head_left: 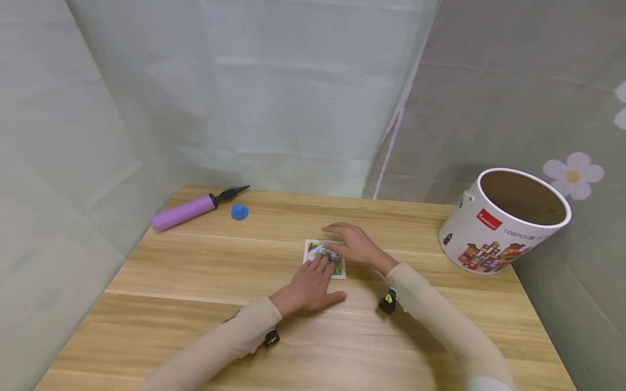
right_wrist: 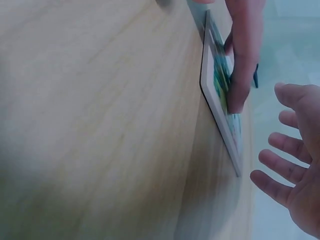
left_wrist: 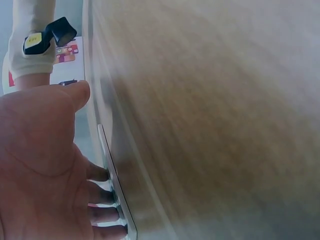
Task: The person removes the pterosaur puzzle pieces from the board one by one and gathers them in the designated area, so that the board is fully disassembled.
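Note:
A flat square puzzle board with a pale border and a colourful picture lies on the wooden table. My left hand reaches over its near edge, straight fingertips resting on the picture. In the left wrist view those fingers lie along the face of the board. My right hand hovers just above the board's far right corner, fingers relaxed and holding nothing. The right wrist view shows the right hand with spread fingers, apart from the board. Part of the picture is hidden under the hands.
A purple hand pump with a black nozzle lies at the back left. Beside it sits a small blue round piece with a face on it. A large white bucket with printed blocks stands at the right, before the hanging cloth.

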A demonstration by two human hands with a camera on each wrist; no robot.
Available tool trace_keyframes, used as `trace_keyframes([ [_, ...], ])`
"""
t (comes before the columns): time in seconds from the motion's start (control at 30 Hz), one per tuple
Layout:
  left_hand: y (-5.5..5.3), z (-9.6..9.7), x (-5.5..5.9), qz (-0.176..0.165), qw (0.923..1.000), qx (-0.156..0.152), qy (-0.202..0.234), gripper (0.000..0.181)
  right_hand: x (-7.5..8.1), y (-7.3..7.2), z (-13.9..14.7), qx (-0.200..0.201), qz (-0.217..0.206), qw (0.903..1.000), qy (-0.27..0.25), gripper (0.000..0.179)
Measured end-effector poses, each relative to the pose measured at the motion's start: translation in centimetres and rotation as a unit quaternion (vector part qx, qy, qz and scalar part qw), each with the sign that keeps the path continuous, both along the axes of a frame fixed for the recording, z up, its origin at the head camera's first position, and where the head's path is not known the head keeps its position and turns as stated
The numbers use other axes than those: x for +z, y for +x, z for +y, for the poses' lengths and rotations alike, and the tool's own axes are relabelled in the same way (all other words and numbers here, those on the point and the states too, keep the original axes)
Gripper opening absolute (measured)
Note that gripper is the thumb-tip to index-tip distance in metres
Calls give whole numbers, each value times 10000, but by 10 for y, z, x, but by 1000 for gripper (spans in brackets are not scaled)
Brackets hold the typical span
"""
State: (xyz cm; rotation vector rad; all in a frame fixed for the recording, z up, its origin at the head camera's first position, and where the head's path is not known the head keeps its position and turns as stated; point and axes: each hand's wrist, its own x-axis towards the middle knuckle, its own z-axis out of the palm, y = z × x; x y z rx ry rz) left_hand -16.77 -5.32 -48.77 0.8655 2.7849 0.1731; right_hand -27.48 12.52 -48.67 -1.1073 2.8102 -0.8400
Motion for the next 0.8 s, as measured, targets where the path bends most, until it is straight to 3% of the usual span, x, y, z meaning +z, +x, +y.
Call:
trace_keyframes([
  [0.27,0,2,0,-3,10000,45,-42,94,-4,-8,-12,0,-369,9990,-248,36],
  [0.47,0,2,-4,0,9999,75,-128,96,-7,-13,-21,110,-281,9995,-96,28],
  [0.8,3,3,-3,74,9998,40,-155,95,-13,-18,-31,37,-340,9993,138,29],
])
